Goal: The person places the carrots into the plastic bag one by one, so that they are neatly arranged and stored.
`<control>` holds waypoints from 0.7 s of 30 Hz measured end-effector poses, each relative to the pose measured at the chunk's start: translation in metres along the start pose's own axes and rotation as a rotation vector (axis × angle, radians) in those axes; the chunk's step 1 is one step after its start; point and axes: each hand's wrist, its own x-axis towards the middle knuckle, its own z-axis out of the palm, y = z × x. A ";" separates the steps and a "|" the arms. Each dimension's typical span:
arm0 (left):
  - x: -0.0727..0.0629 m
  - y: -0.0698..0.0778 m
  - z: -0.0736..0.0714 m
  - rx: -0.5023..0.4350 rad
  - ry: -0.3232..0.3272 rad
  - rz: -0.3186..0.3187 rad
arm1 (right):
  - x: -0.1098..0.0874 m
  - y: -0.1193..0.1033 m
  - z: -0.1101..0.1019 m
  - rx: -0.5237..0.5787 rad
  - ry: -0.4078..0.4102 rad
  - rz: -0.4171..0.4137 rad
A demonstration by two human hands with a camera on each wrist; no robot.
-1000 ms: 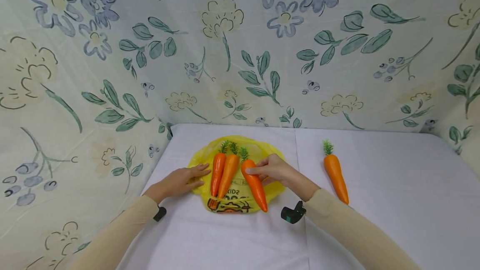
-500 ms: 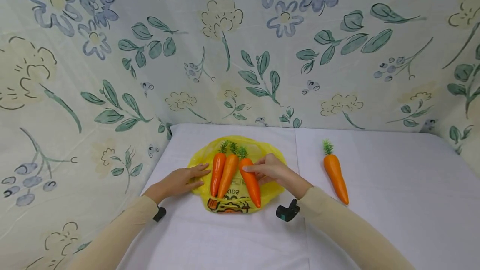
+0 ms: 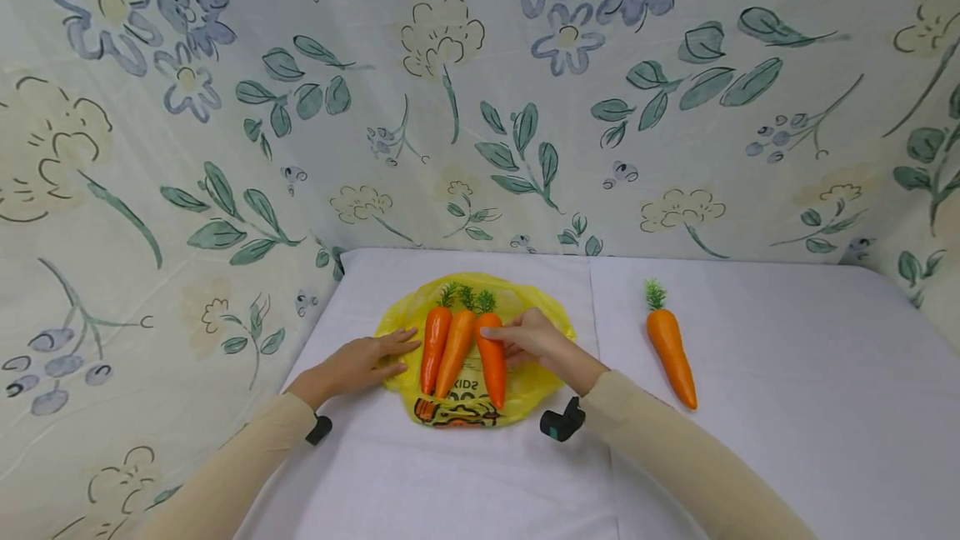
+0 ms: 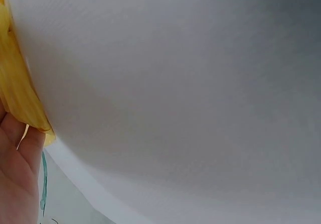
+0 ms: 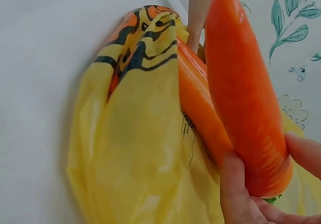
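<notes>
Landmark: one yellow bag (image 3: 525, 294), lying spread on the white cloth (image 3: 420, 482). From my end I count four carrots total: three at the bag, one off to its right.

My right hand (image 3: 536, 340) has one, the held carrot (image 3: 492, 361), pinched near its leafy end, thumb on one side and fingers on the other; grip closed to the carrot's width. It sits over the right half of the bag, tip toward the bag's near edge. Can't tell if that tip touches the bag.

Two more lie side by side left of it: the middle carrot (image 3: 457, 348) and the leftmost carrot (image 3: 434, 352), lower tips tucked behind the bag's near edge. All three green tops point to the bag's far side.

My left hand (image 3: 371, 361) holds no carrot: fingers extended, a bit spread, resting on the bag's left edge.

Fourth, the outer carrot (image 3: 672, 357), lies well right of the bag on the cloth.

Two beige sleeves, left sleeve (image 3: 232, 457) and right sleeve (image 3: 667, 448), come from the bag's near side. One floral curtain (image 3: 480, 173) behind the bag.
</notes>
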 end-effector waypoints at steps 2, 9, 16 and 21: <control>0.000 0.000 0.000 -0.002 0.001 0.004 | 0.002 0.000 0.001 0.011 0.004 0.000; -0.001 0.000 0.000 -0.012 0.016 0.020 | 0.008 0.000 0.006 0.081 -0.001 -0.019; -0.001 0.001 0.000 -0.009 0.021 0.032 | 0.011 0.002 0.009 0.079 0.009 -0.029; -0.002 0.003 -0.002 -0.014 0.012 0.020 | 0.012 0.002 0.011 0.082 0.012 -0.023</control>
